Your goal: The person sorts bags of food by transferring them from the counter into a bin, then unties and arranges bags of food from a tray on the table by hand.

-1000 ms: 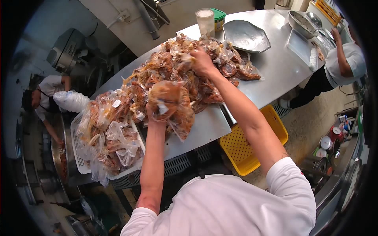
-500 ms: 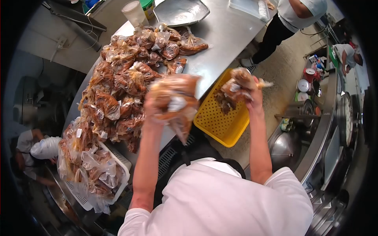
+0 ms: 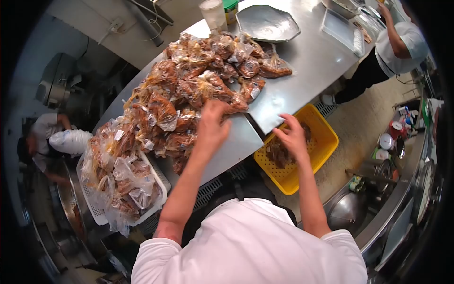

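A large heap of clear plastic bags with reddish-brown meat [image 3: 163, 111] covers the left part of the steel table [image 3: 307, 71]. At the heap's near right edge is my left hand [image 3: 213, 127], its fingers reaching against a bag and partly hidden from view. My right hand [image 3: 293, 137] is over the near edge of a yellow perforated basket [image 3: 326, 149], fingers apart and holding nothing. Inside that basket, below the hand, lie bagged pieces [image 3: 279, 154]. More bags fill a white basket [image 3: 163, 182] at the left.
A metal tray [image 3: 267, 22], a plastic cup [image 3: 213, 14] and a green-lidded tub [image 3: 230, 10] stand at the table's back. One person [image 3: 402, 45] is at the right, another [image 3: 47, 137] at the left. Pots and a counter [image 3: 378, 222] line the right.
The bags that both hands held are out of them, and bagged pieces now lie in the yellow basket. My left hand has gone to the heap. The view has swung back left.
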The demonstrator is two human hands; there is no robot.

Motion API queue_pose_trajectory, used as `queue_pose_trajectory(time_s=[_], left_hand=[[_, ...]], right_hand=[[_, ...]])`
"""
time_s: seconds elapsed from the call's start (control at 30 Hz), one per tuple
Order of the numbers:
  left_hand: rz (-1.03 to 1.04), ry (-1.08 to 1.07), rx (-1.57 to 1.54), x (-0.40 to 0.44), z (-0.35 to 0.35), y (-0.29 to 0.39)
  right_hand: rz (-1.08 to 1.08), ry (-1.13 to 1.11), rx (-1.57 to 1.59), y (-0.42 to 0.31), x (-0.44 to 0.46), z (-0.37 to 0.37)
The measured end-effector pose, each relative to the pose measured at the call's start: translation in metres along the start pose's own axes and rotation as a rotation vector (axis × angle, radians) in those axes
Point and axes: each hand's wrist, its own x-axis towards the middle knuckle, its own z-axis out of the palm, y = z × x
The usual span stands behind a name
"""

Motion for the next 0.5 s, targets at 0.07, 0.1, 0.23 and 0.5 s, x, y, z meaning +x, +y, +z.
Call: queue_pose_trajectory(time_s=[0.07,0.1,0.23,0.5], left_hand=[[-0.032,0.101,0.369,0.029,-0.033,0.001],[-0.041,0.111,0.376,0.043,-0.032,-0.014],[-0.020,-0.088,0.769,0.068,-0.022,-0.064],[-0.165,-0.040,0.192,0.081,-0.097,-0.019]], right_hand=[[-0.187,-0.268,-0.029,-0.057,0.034,0.047],[-0.340,-0.308,-0.069,-0.063,0.055,0.077],[-0.464,-0.288,-0.688,-0.073,0.115,0.158],[-0.319,-0.092,-0.307,-0.017,0.070,0.139]])
